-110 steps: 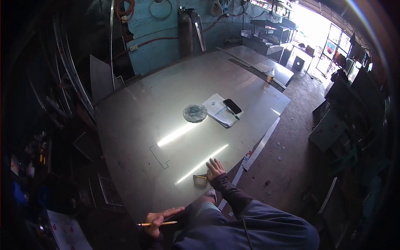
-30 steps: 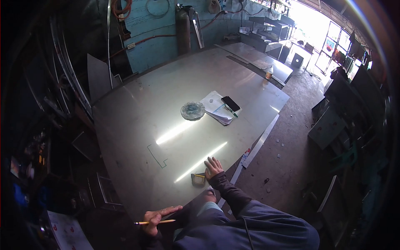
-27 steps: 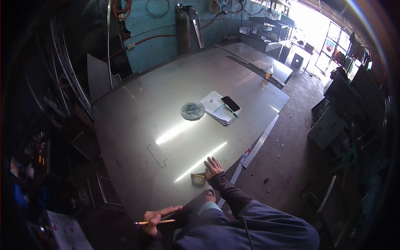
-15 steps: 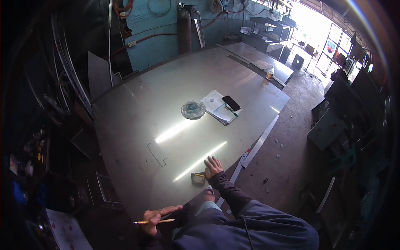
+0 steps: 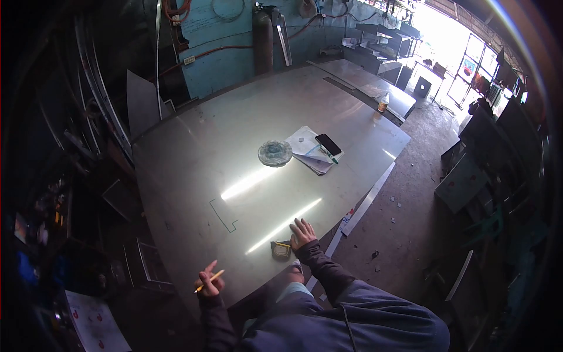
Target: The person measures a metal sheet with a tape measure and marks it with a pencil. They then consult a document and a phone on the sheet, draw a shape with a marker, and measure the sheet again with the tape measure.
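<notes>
A yellow pencil [image 5: 216, 275] sits in my left hand [image 5: 209, 284], its fingers closed round it near the left front edge of the metal-topped table [image 5: 176, 170]. My right hand [image 5: 303, 234] rests flat on the shiny surface with its fingers spread, holding nothing. Just left of that hand lies a black and yellow tape measure [image 5: 281, 250]. A thin dark bracket-shaped line [image 5: 221, 219] is drawn on the metal, up and to the right of my left hand.
Farther back lie a round greyish dish-like thing [image 5: 275, 153], a stack of papers [image 5: 305, 155], a black phone [image 5: 328, 144] and a green pen [image 5: 326, 154]. A bottle [image 5: 383, 104] stands at the far right. Metal strips [image 5: 368, 200] run along the right edge.
My left hand has swung up and forward from near my body to the table's edge, and the pencil now slants upward. My right hand has stayed in place.
</notes>
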